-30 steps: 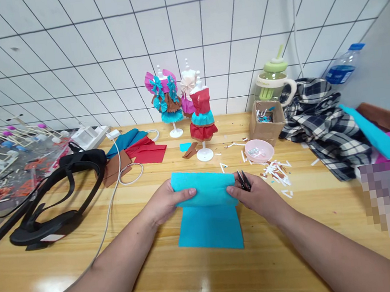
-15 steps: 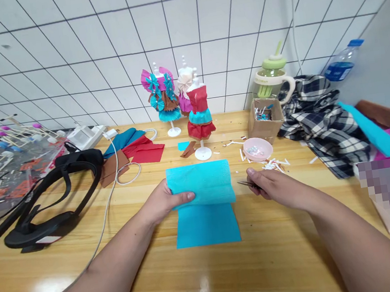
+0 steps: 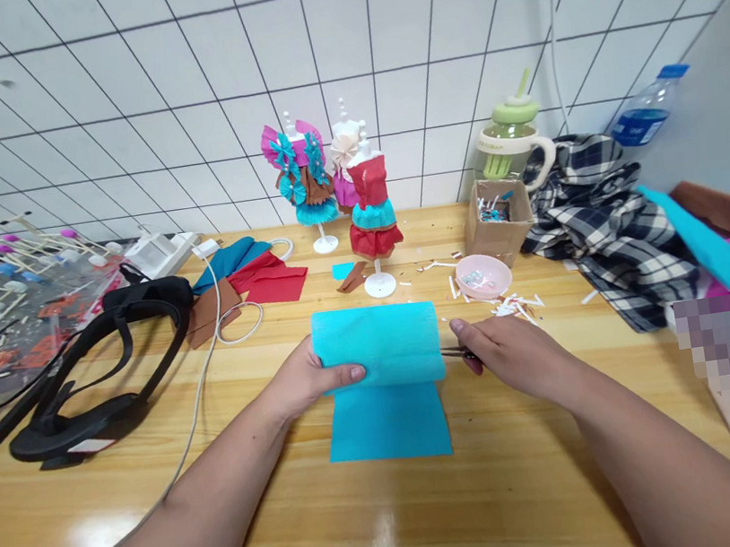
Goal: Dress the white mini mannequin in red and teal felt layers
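My left hand (image 3: 304, 374) grips the left side of a folded piece of turquoise crepe paper (image 3: 379, 344), thumb on top and the other fingers hidden behind it. The paper's lower flap hangs towards me, over the wooden table. In my right hand (image 3: 491, 348) is a pair of small scissors (image 3: 456, 351), mostly covered by the fingers. Their thin blades reach the right edge of the folded paper; whether they have cut into it I cannot tell. Beyond the paper stands a small dress form (image 3: 374, 218) wearing a red and turquoise paper dress.
A pink dish (image 3: 484, 276) with small beads, white scraps and a cardboard box (image 3: 499, 223) lie behind my right hand. Two more dress forms stand at the back. To the left are a black headset (image 3: 104, 373), a white cable and folded red paper (image 3: 271, 279).
My right hand has moved slightly left, bringing the scissors from beside the crepe paper to its right edge. My left hand keeps its hold on the paper.
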Tool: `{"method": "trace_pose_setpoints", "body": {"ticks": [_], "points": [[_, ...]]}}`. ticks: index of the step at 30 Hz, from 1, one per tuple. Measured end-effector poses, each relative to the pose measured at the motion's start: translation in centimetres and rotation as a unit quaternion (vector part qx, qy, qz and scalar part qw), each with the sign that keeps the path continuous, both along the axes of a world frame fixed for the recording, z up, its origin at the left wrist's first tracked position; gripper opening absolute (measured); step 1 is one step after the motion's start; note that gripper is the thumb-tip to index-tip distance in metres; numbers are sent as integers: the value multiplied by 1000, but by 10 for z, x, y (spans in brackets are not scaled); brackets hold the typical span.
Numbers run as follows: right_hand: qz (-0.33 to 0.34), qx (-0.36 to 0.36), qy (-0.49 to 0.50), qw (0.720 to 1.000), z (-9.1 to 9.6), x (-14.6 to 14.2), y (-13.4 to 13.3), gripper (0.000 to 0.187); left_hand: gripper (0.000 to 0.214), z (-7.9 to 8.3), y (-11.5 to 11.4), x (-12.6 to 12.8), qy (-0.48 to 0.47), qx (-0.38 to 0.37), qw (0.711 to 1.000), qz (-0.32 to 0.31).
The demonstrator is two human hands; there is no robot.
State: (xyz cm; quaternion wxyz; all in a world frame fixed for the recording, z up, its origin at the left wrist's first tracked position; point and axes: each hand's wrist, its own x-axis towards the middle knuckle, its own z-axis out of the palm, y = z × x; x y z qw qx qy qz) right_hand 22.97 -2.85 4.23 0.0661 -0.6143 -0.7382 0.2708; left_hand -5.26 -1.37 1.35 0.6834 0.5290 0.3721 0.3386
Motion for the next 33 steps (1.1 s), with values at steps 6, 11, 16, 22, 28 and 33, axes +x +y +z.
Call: {"method": "trace_pose_setpoints", "body": {"ticks": [6, 11, 16, 22, 28, 33], "points": [[13, 1, 15, 1000, -1, 1, 0, 69, 46, -1, -1, -1, -1, -12, 1000, -9], [16, 0, 13, 1000, -1, -4, -3, 70, 45, -2, 0, 1, -3, -3, 1000, -14], [21, 7, -12, 1000, 3, -7, -5, 68, 44, -2, 0, 2, 12, -1, 1000, -9], [16, 18, -58, 998, 3, -8, -6, 62, 44, -1, -1, 3, 18, 4, 1000, 2], [6, 7, -67, 998, 2, -11, -5, 64, 46, 1, -3, 4, 7, 0, 1000, -8], [14, 21, -79, 997, 1, -11, -5, 64, 46, 0, -4, 3, 18, -1, 1000, 0]]}}
